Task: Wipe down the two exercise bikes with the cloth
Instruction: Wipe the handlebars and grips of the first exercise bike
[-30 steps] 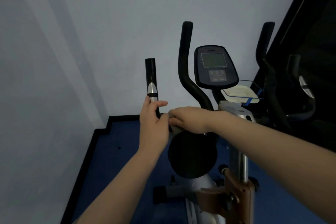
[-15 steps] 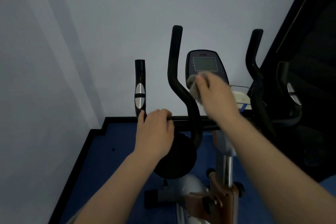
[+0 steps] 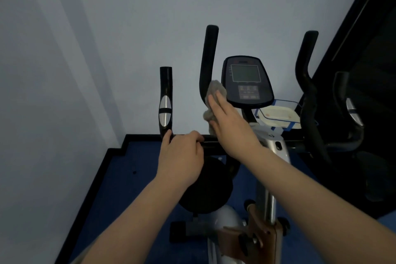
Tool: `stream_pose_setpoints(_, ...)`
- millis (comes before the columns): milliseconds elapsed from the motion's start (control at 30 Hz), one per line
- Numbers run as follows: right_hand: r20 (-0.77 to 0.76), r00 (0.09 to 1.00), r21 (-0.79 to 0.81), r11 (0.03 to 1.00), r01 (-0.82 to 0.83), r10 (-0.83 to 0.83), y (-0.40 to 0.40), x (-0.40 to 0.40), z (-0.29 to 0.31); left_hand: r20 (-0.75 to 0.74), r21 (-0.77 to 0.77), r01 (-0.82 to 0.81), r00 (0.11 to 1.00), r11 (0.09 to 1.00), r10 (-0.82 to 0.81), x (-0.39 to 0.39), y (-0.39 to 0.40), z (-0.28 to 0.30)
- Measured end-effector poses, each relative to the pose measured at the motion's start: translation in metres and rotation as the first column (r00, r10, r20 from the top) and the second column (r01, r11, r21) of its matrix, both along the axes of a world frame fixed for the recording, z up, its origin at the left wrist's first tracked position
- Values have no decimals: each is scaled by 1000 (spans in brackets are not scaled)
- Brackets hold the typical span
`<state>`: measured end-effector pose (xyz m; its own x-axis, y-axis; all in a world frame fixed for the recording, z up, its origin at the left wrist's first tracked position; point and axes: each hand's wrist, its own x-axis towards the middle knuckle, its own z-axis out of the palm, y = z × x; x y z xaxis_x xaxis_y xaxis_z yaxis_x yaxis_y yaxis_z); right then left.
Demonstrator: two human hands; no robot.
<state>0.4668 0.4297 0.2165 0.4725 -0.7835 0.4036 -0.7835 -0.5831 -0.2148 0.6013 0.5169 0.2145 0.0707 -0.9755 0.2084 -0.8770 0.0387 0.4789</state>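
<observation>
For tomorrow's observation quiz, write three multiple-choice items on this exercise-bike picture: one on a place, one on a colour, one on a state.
1. Where is the grey cloth?
A. on the floor
B. against the curved handlebar, left of the console
C. over the seat

2. What colour is the floor mat?
A. red
B. green
C. blue

3. What is the left hand doing?
A. gripping the horizontal bar
B. hanging free
C. pressing console buttons

Key: B, the right hand presses it there; C, the mat shows blue; A, the fingers curl over the bar.
</observation>
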Motion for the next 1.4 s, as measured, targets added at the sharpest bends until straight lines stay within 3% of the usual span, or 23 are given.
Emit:
stream_pose_setpoints(67, 4, 1000, 22, 1000, 8, -8, -9, 5, 9, 14, -3, -8, 1000, 1000, 8, 0, -1, -1)
stream_pose_setpoints(167, 126, 986, 100, 990, 97, -110, -14, 20, 20, 22, 13, -10, 1000, 1000, 10, -1, 0, 0)
stream_pose_setpoints(367, 342, 921, 238, 965, 106, -185, 52, -22, -7, 52, -1, -1, 999, 1000, 1, -1, 2, -2)
stream_pose_setpoints(500, 292, 916, 356, 920, 162, -275, 35, -15, 6, 127, -20, -6, 992, 1000, 8, -4, 1, -1)
stream_pose_setpoints(633, 422, 844, 364, 915, 176, -331, 46, -2, 7, 133, -11, 1, 991, 1000, 0, -3, 4, 0)
stream_pose_setpoints(800, 199, 956, 322, 936, 142, -214, 44, -42, 15, 141, -11, 13, 990, 1000, -12, -3, 6, 2)
stream_pose_setpoints(967, 54, 966, 180, 954, 239, -252, 49, -50, 1, 140, -9, 4, 990, 1000, -3, -2, 4, -1)
stream_pose_setpoints(1167, 264, 853, 362, 866, 345, -450, 37, -22, -2, 255, -13, 21, 967, 1000, -17, -4, 1, -2)
stream_pose_setpoints(1300, 448, 806, 178, 922, 344, -387, 89, -14, -15, 225, -40, 22, 974, 999, -12, -3, 1, 2)
stream_pose_setpoints(1400, 569, 724, 238, 921, 308, -389, 91, -22, -11, 125, -126, 45, 992, 991, -29, -2, 5, 3)
